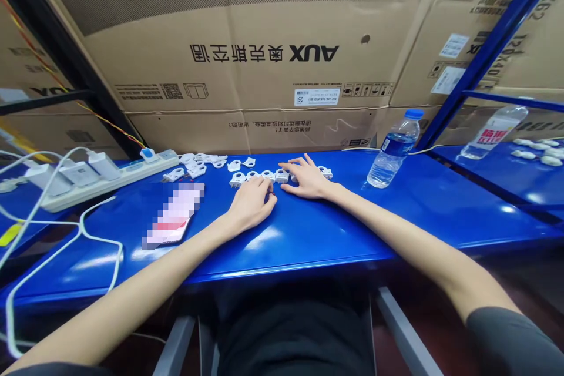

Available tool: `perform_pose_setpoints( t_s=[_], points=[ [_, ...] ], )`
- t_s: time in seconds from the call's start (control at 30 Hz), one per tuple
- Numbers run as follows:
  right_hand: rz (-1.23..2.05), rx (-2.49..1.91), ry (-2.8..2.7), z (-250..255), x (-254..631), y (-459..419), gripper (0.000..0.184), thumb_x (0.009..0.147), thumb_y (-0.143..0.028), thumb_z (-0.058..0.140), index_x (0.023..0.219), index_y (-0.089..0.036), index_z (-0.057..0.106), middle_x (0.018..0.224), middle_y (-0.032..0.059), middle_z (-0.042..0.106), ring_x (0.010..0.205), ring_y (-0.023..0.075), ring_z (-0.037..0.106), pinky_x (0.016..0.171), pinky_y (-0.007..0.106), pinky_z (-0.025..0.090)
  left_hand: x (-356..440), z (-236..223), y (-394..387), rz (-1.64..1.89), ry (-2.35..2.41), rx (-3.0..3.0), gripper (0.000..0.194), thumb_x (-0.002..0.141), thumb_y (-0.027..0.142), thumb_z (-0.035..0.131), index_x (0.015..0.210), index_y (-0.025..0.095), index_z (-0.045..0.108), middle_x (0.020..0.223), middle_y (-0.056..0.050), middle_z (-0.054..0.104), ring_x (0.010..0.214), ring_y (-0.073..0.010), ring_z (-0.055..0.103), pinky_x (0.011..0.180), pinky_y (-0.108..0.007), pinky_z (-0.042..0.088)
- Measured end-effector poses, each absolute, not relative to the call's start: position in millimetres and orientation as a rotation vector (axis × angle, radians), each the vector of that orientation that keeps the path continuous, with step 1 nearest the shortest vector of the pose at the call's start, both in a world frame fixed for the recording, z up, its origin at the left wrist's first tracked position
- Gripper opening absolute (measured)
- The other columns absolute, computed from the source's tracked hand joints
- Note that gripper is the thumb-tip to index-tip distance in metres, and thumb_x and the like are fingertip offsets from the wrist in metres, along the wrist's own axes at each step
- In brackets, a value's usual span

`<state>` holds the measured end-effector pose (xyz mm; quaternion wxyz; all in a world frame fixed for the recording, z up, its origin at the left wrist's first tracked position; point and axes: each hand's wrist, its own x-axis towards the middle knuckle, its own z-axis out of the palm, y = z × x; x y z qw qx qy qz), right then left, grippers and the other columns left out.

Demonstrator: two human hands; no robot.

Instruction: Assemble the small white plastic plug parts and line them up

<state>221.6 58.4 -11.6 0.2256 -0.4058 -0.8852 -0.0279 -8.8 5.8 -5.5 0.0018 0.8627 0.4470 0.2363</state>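
Small white plastic clips (258,176) lie in a row on the blue table (335,229), with more loose ones (202,163) behind them to the left. My left hand (252,202) rests on the table with its fingers curled, its fingertips at the row of clips. My right hand (306,178) lies flat with fingers spread over the right end of the row, covering some clips; one clip (326,173) shows past its knuckles. I cannot tell whether either hand grips a clip.
A phone (174,222) lies left of my left hand. A white power strip (101,179) with chargers and cables sits at the far left. A water bottle (394,150) stands to the right; another bottle (493,132) lies on the neighbouring table. Cardboard boxes (264,53) wall the back.
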Motion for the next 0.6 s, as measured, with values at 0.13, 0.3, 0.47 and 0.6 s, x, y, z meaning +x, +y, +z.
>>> perform_pose_setpoints(
  t_s=[0.13,0.3,0.47,0.6],
  points=[
    [-0.016,-1.114,-2.413,-12,221,60,0.067,0.094,-0.049,0.071,0.152,-0.02,0.055,0.139,0.0126,0.071,0.139,0.0342,0.055,0.128,0.071,0.021,-9,-8,7,0.781,1.403,2.714,0.003,0.087,0.021,0.058,0.089,0.023,0.06,0.093,-0.009,0.07,0.093,-0.0302,0.063,0.082,-0.044,0.051],
    [0.011,-1.099,-2.377,-8,219,59,0.061,0.093,-0.047,0.072,0.148,-0.024,0.059,0.143,0.0107,0.069,0.139,0.033,0.055,0.128,0.071,0.02,-11,-8,9,0.744,1.385,2.776,0.004,0.088,0.02,0.057,0.086,0.023,0.059,0.092,-0.008,0.068,0.093,-0.0288,0.061,0.084,-0.043,0.051],
    [-0.044,-1.059,-2.371,-2,213,53,0.059,0.093,-0.046,0.071,0.147,-0.023,0.059,0.144,0.011,0.068,0.141,0.0328,0.054,0.129,0.073,0.014,-11,-6,8,0.744,1.344,2.771,0.005,0.09,0.018,0.056,0.087,0.022,0.058,0.095,-0.009,0.067,0.095,-0.0293,0.061,0.086,-0.044,0.051],
    [-0.088,-1.0,-2.391,3,215,44,0.063,0.093,-0.045,0.071,0.15,-0.024,0.056,0.146,0.0107,0.067,0.142,0.0328,0.053,0.13,0.072,0.013,-11,-5,8,0.819,1.306,2.725,0.008,0.089,0.016,0.054,0.091,0.022,0.059,0.096,-0.009,0.068,0.096,-0.0284,0.061,0.085,-0.043,0.05]
  ],
)
